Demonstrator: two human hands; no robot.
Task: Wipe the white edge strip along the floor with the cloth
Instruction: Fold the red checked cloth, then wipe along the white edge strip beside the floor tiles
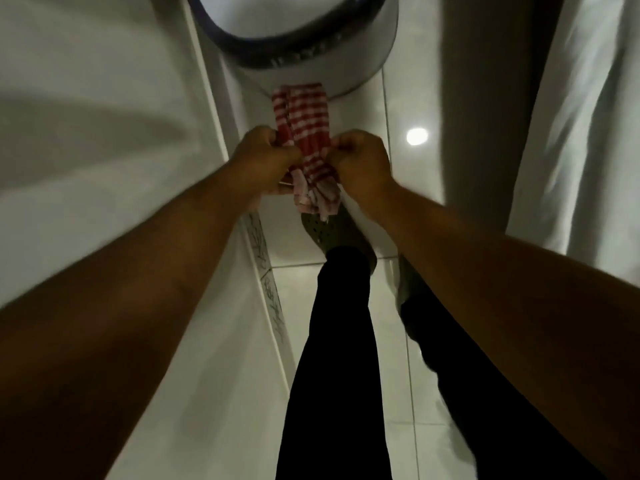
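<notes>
A red-and-white striped cloth (pixel 309 140) is bunched lengthwise between both hands, well above the floor. My left hand (pixel 265 157) grips its left side and my right hand (pixel 362 161) grips its right side, fists close together. The cloth's frayed end hangs down below the hands. The white edge strip (pixel 266 271) runs along the foot of the left wall, from near my legs up toward the bucket; dark scuff marks show on it beside my foot.
A large white bucket with a dark rim (pixel 311 39) stands on the tiled floor just beyond the cloth. White fabric (pixel 571 116) hangs on the right. My dark trousers and a perforated shoe (pixel 332 233) stand on the glossy tiles.
</notes>
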